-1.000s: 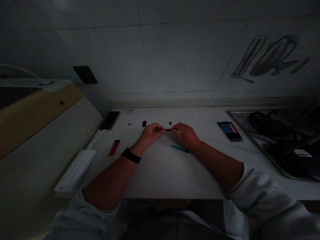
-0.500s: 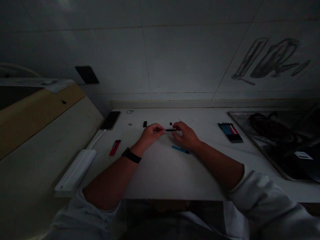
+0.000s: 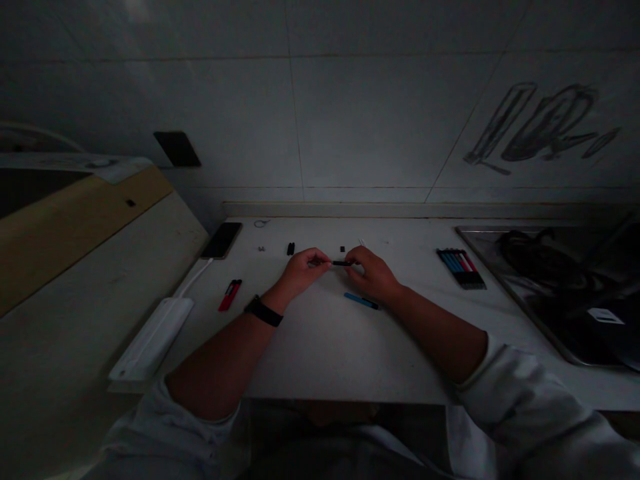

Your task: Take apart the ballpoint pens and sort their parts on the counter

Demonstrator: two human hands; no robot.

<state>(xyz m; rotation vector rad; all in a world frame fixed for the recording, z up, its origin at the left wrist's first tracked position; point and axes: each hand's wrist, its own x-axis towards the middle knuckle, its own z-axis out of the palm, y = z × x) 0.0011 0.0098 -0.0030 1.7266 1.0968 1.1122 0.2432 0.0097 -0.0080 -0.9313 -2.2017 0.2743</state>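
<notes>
My left hand (image 3: 301, 269) and my right hand (image 3: 374, 272) meet over the white counter (image 3: 325, 333), each pinching one end of a thin black pen part (image 3: 341, 263) held level between them. A black band (image 3: 263, 311) sits on my left wrist. A blue pen (image 3: 361, 301) lies on the counter just under my right wrist. Small black pieces (image 3: 290, 249) and a tiny black bit (image 3: 343, 249) lie just beyond my hands. The light is dim and fine detail is hard to read.
A row of blue, red and black pens (image 3: 461, 268) lies to the right. A red and black object (image 3: 229, 295), a white power bank with cable (image 3: 153, 337) and a dark phone (image 3: 221, 240) are on the left. A steel sink (image 3: 560, 280) holds dark items at far right.
My hands stay together on the black pen part. The right hand's fingers shifted slightly along it; the view drifted a little.
</notes>
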